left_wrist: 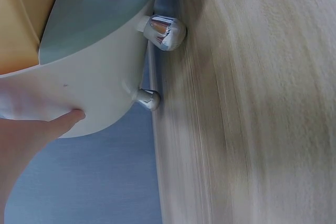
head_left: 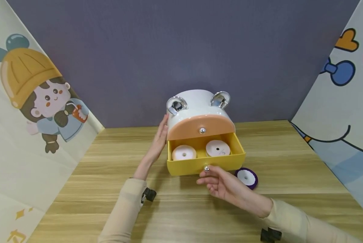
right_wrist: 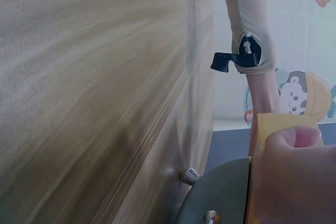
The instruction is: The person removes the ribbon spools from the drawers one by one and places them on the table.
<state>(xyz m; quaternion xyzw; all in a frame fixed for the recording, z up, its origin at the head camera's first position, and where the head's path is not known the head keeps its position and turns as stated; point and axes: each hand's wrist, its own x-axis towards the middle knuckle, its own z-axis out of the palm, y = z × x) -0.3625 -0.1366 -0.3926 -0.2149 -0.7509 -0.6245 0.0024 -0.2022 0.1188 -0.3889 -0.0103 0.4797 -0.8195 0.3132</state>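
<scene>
A dark grey-blue wall (head_left: 132, 60) rises behind a wood-grain table (head_left: 302, 182), and on the table stands a rounded white cabinet (head_left: 196, 101) with two silvery ears (head_left: 220, 100), directly in front of the person and between the two hands. Its orange upper drawer (head_left: 184, 128) is closed, while the yellow lower drawer (head_left: 187, 168) juts out toward the person, just beyond the right hand. The left hand (head_left: 158, 141) lies along the cabinet's left side, fingers extended and touching the white shell. The right hand (head_left: 225, 184) is at the middle of the yellow front, thumb and forefinger pinching the small silvery lower knob (head_left: 207, 168), the other fingers loosely bent below. Inside the yellow drawer lie two pale spools, a left spool (head_left: 178, 153) and a right spool (head_left: 213, 148), apart from each other and beyond the right hand. A purple-rimmed spool (head_left: 250, 177) lies on the table just beside the drawer's right front corner, partly behind the right wrist. The orange front bears a silvery upper knob (head_left: 202, 130).
</scene>
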